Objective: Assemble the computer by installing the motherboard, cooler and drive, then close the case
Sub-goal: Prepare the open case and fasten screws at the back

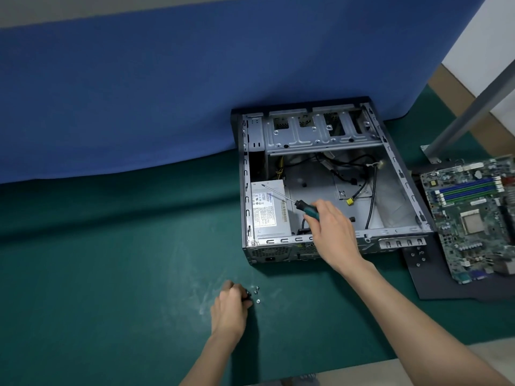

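Several loose screws [257,295] lie on the green surface [111,260] at the left hand [231,306]. I cannot tell whether its curled fingers [235,287] pinch one; a nudge could scatter them. The right hand [333,228] grips the screwdriver [305,209] over the open case [397,168], where its tip could scratch the power supply [267,210]. The motherboard [473,218] lies outside, to the right.

Case [317,188] lies open side up on the mat [111,246], just before the backdrop cloth [167,93]. Inside: drive cage [315,135] along the far wall, power supply [269,210] in the near-left corner, cables [370,196] to its right. Motherboard [473,218] lies right of the case, on the side panel [429,280]. Loose screws [257,295] lie on the mat before the case, left hand [230,310] at them. Right hand [331,227] holds the screwdriver [302,207] above the power supply.
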Action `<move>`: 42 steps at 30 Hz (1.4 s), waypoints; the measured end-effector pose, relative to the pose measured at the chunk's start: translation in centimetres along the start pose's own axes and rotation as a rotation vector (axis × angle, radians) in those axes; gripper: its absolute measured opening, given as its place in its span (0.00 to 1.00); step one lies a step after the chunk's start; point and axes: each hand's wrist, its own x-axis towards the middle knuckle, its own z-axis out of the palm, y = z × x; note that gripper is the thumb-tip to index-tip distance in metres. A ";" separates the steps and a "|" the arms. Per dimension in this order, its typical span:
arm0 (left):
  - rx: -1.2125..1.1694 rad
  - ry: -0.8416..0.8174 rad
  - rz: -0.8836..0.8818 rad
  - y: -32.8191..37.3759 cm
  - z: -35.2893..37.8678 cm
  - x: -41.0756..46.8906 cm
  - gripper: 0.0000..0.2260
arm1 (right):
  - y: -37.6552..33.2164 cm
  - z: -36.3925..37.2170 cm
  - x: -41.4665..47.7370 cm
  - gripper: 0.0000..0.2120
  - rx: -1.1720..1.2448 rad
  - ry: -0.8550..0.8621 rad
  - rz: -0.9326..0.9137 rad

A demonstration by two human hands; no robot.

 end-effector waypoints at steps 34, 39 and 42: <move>-0.525 0.149 -0.226 8.8 2.1 1.9 0.01 | 1.4 7.1 -10.9 0.09 0.818 -0.094 0.711; -0.425 0.254 -0.174 9.1 4.4 1.6 0.02 | 0.6 8.3 -10.3 0.06 1.108 -0.147 0.935; -0.425 0.292 -0.143 9.3 4.9 1.6 0.02 | 0.1 8.5 -9.9 0.07 1.224 -0.130 1.021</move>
